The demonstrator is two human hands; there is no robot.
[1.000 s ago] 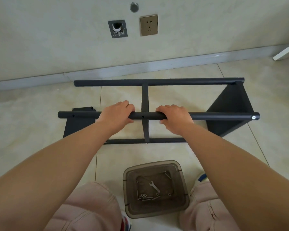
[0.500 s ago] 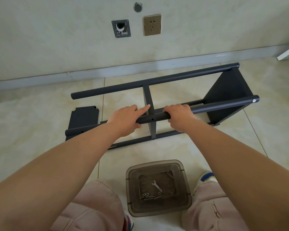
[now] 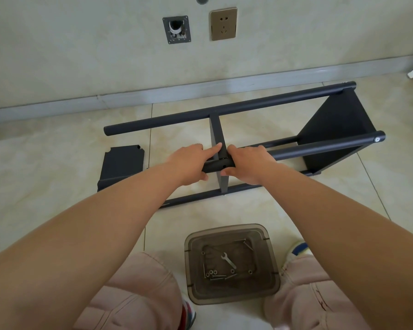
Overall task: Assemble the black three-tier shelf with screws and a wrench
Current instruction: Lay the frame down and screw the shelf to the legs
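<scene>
Gripping the near black pole [image 3: 308,151] of the shelf frame [image 3: 339,129], which lies on its side on the tiled floor [image 3: 45,163], the left hand [image 3: 188,163] and right hand [image 3: 246,163] curl round it either side of the middle panel [image 3: 218,139]; the left forefinger points out. A loose panel [image 3: 122,163] lies left. The brown bin [image 3: 231,263] holds a wrench [image 3: 229,260] and what appear to be screws [image 3: 215,275].
</scene>
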